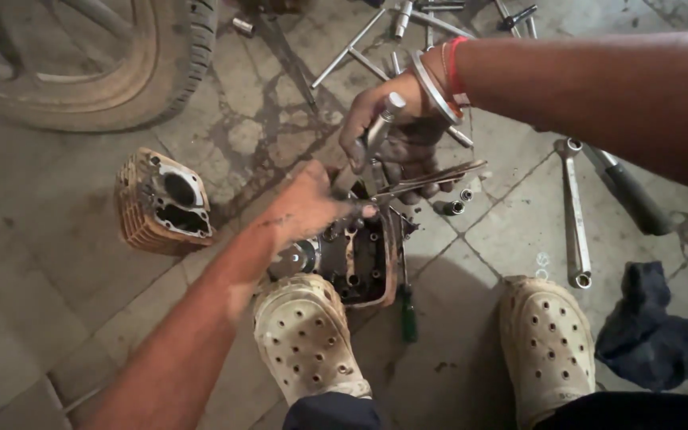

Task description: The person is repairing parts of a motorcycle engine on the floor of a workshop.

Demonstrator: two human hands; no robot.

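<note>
A vehicle repair workshop: oil-stained floor (264,135), scattered wrenches (575,211), a tyre (121,72) and engine cylinder (165,203).

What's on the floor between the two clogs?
Head view: a green-handled screwdriver lies on the bare stone floor between the left clog and the right clog, close beside the left one; nothing else shows there.

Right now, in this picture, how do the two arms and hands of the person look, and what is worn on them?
Both arms are bare, with no sleeves and no gloves. The right hand has dark grease smears on its fingers. On the right wrist sit a plain silver metal bangle and a thin red thread band. The left hand wears nothing; its forearm looks dusty and motion-blurred.
</note>
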